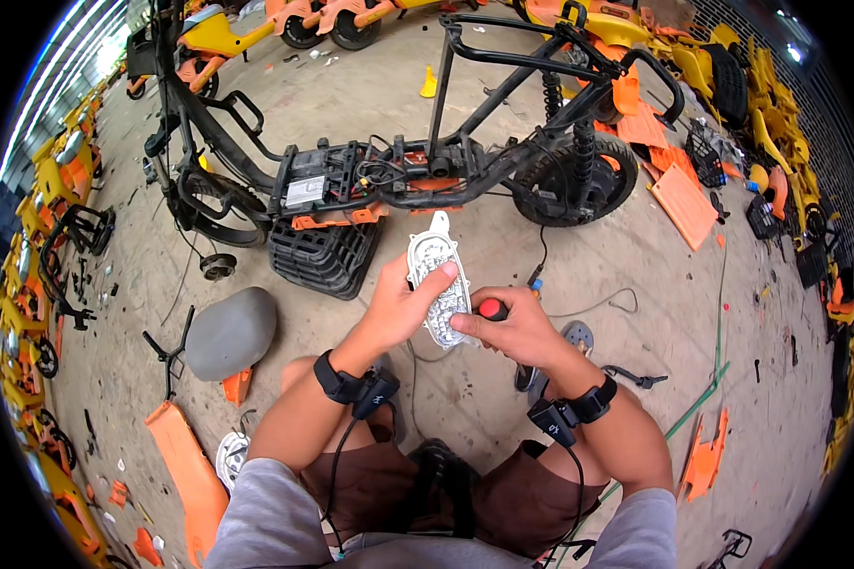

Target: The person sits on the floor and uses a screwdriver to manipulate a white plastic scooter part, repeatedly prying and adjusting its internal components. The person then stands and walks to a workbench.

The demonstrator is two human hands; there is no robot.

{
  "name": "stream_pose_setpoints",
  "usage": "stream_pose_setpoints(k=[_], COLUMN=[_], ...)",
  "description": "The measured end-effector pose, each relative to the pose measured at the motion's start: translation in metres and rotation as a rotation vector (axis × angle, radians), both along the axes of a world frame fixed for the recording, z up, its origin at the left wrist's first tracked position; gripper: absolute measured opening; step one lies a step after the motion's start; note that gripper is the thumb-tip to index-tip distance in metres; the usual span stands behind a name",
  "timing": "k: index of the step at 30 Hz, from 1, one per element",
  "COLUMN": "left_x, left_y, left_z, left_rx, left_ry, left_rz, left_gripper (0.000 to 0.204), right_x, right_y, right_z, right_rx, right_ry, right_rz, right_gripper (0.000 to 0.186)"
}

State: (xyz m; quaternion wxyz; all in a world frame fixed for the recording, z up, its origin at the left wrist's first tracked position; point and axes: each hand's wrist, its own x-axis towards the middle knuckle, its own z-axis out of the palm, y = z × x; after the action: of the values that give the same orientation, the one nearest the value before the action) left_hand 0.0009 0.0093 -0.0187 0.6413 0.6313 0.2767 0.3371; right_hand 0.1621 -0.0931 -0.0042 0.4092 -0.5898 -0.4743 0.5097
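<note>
My left hand (399,303) pinches the silver part (449,300) between my hands; it looks light, stiff, perhaps brittle, best gripped by its rim. My right hand (517,327) thumbs its near end, fingers around a red-ended tool (492,308).

Grey sleeves (268,517), brown shorts (531,493), black wrist straps (337,379) (both cabled)

One left hand (397,302), one right hand (514,327) and two black wrist straps (595,401); one oval silvery casing (434,254) and one red-ended tool handle (492,308); one stripped scooter frame (417,199) with two wheels (560,185); one black slatted basket (323,256) by it; one grey seat (232,332). The yellow-and-orange scooters (52,185) (rowed along the floor's (674,313) left edge) overlap too closely to count.
</note>
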Motion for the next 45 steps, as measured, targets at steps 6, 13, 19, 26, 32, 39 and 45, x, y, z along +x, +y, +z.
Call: stream_pose_setpoints(k=[6,13,19,26,32,39,45], left_x=[-0.0035,-0.0042,-0.0035,-0.0046,-0.0033,-0.0035,-0.0051], left_y=[0.0042,0.0019,0.0026,0.0063,0.0055,0.0071,0.0082], left_z=[-0.0013,0.0017,0.0022,-0.001,0.0015,0.0019,-0.0013], left_rx=[0.002,-0.02,-0.052,-0.075,-0.087,-0.107,-0.172], left_ry=[-0.032,-0.065,-0.092,-0.102,-0.105,-0.095,-0.143], left_rz=[-0.089,-0.148,-0.159,-0.159,-0.168,-0.191,-0.228], left_gripper=[0.021,0.022,0.023,0.024,0.023,0.025,0.027], right_x=[-0.0013,0.0006,0.0017,0.0003,0.0017,0.001,0.0013], right_y=[-0.0012,-0.0041,-0.0034,-0.0013,-0.0039,-0.0067,-0.0077], right_z=[0.001,-0.0013,-0.0025,-0.0059,-0.0035,-0.004,-0.0017], right_rx=[-0.026,-0.032,-0.024,-0.015,-0.075,-0.065,-0.056], right_ry=[0.014,0.028,0.055,0.108,0.122,0.114,0.075], right_rz=[-0.006,-0.001,-0.013,-0.054,-0.064,-0.108,-0.099], right_gripper=[0.033,0.034,0.033,0.03,0.035,0.035,0.035])
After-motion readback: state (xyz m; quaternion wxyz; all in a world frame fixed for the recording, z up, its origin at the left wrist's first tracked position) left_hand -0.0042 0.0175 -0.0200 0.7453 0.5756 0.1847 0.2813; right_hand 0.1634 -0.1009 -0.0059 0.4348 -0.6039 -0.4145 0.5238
